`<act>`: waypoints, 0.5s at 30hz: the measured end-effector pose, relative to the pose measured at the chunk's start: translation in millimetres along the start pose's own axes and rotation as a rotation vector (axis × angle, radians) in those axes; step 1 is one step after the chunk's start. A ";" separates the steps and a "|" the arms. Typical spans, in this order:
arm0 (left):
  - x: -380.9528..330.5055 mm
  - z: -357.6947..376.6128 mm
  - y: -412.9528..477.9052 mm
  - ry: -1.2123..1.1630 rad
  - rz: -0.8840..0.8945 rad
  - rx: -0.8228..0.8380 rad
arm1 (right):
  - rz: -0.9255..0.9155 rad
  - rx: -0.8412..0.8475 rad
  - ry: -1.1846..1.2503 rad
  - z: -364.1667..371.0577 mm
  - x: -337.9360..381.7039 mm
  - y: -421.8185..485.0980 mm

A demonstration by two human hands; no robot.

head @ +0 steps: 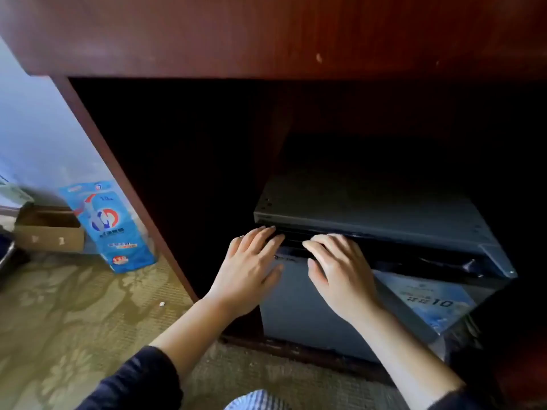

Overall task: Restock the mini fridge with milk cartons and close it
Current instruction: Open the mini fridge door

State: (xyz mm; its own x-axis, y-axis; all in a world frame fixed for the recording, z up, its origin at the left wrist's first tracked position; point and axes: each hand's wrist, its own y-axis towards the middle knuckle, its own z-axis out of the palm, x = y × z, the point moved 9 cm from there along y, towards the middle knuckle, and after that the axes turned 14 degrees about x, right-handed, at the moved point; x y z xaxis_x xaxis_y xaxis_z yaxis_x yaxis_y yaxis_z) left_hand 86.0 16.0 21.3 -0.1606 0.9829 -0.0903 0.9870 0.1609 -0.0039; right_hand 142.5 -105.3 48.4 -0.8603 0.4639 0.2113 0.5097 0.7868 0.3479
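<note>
A small grey mini fridge (384, 202) stands inside a dark wooden cabinet. Its door (313, 315) faces me with a blue sticker at its right side. My left hand (251, 267) lies flat on the door's upper left, fingertips reaching the dark gap at the door's top edge. My right hand (340, 270) rests beside it, fingers straight and spread, tips at the same gap. Neither hand holds anything. A blue and white milk pack (109, 226) leans against the cabinet's left side panel on the floor.
The red-brown cabinet (266, 37) overhangs the fridge, with a deep dark recess to the fridge's left. An open cardboard box (47, 229) sits on the patterned carpet (74, 315) behind the milk pack.
</note>
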 end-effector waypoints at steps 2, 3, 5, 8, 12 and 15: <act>5.5 3.0 1.0 0.004 -0.017 -0.106 | -0.005 -0.058 -0.093 6.3 7.2 -1.4; 8.2 6.3 3.9 0.021 -0.026 -0.144 | -0.012 -0.082 -0.127 9.9 9.9 -1.0; 13.2 11.6 8.5 0.022 -0.055 -0.200 | 0.019 -0.113 -0.156 16.2 11.8 -0.9; 17.5 21.4 10.1 0.007 -0.082 -0.265 | 0.111 -0.172 -0.149 23.3 10.0 -6.1; 20.5 27.0 9.9 0.002 -0.088 -0.277 | 0.226 -0.156 -0.169 31.4 12.7 -6.1; 21.1 27.0 11.2 -0.005 -0.086 -0.251 | 0.282 -0.106 -0.165 35.1 14.4 -5.1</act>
State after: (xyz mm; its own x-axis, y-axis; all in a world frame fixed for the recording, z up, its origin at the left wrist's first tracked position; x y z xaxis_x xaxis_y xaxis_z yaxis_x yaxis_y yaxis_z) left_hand 93.9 36.1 -7.5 -0.2429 0.9643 -0.1053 0.9359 0.2615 0.2359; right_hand 127.4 -88.3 17.6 -0.6698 0.7240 0.1649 0.7182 0.5752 0.3917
